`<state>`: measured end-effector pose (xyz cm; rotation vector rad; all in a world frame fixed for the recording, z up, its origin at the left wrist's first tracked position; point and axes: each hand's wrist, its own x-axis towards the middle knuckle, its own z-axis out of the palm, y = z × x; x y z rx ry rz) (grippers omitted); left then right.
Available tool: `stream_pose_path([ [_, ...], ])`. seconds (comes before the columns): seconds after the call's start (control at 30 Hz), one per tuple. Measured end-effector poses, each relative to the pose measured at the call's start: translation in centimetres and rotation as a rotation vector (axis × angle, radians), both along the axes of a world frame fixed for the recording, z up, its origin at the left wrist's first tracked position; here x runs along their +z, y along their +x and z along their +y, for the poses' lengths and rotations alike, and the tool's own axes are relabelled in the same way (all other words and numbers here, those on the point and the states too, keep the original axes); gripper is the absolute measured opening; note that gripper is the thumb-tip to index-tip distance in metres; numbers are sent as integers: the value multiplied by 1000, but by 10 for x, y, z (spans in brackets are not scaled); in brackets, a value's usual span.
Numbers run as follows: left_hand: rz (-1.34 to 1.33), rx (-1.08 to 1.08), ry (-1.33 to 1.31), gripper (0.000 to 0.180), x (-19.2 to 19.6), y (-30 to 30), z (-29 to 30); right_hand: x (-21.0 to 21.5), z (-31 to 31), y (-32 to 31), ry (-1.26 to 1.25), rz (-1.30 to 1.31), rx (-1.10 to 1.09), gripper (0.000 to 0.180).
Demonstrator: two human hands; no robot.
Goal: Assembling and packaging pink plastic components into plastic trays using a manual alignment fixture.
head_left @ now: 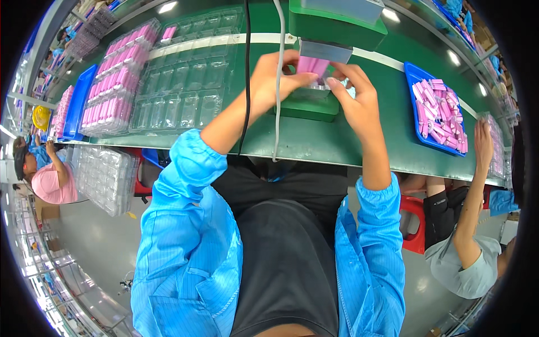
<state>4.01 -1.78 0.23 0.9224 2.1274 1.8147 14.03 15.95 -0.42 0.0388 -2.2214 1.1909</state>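
Observation:
Pink cylindrical battery cells [313,66], joined side by side, stand at the green and grey bench machine [337,28], just under its metal head. My left hand [279,77] is closed on the cells from the left, its thumb across their lower front. From the right, my right hand [356,92] reaches in with thumb and fingers curled close to the cells' lower end. A small shiny part lies by its thumb tip; whether those fingers grip it or the cells is hidden. The machine's green base [309,106] sits below both hands.
Left, clear plastic trays [182,109] lie beside stacked trays of pink cells [109,112] and a blue tray [78,106]. Right, a blue basket [418,121] holds loose pink cells. A black cable [246,106] and a grey cable [278,123] hang in front. Co-workers [471,264] sit either side.

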Motion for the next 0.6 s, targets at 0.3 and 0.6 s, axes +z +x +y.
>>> stream_pose_path([
  [0.3,387,38,-29,31,-3,-6,-8,-3,-3,-18,69,135,69,21],
  [0.6,718,55,26,27,-11,-7,-9,8,-10,-11,264,208,14,19],
])
